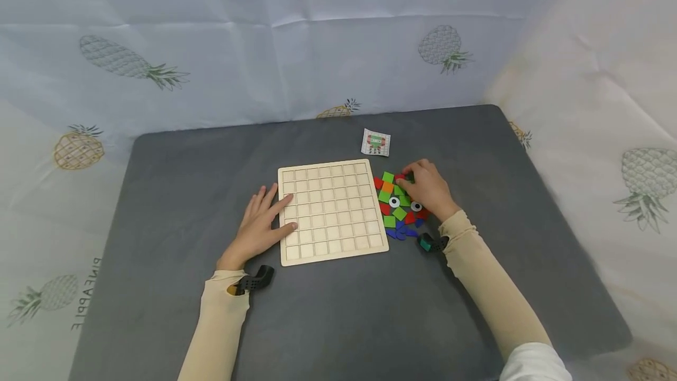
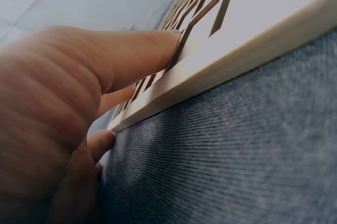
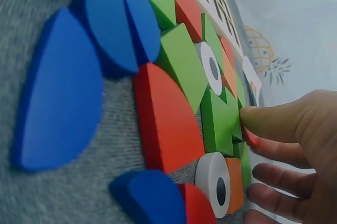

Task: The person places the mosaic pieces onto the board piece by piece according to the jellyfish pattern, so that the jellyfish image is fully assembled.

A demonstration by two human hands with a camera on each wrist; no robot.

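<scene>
My left hand (image 1: 256,234) lies with spread fingers on the left edge of a pale wooden grid board (image 1: 332,213). In the left wrist view its thumb (image 2: 142,50) presses on the board's rim. My right hand (image 1: 428,190) is over a cluster of coloured pieces just right of the board. Between its thumb and index finger is a small red piece (image 3: 251,138), mostly hidden by the fingers. Around it are green pieces (image 3: 221,119), white eye discs (image 3: 211,69), orange squares (image 1: 388,187), red quarter-rounds (image 3: 166,121) and blue pieces (image 3: 60,92).
A small picture card (image 1: 376,142) with a green and red figure lies beyond the pieces. Everything sits on a dark grey table (image 1: 338,322). Pineapple-print cloth (image 1: 296,46) hangs behind and beside it. Each wrist wears a black camera band (image 1: 255,279).
</scene>
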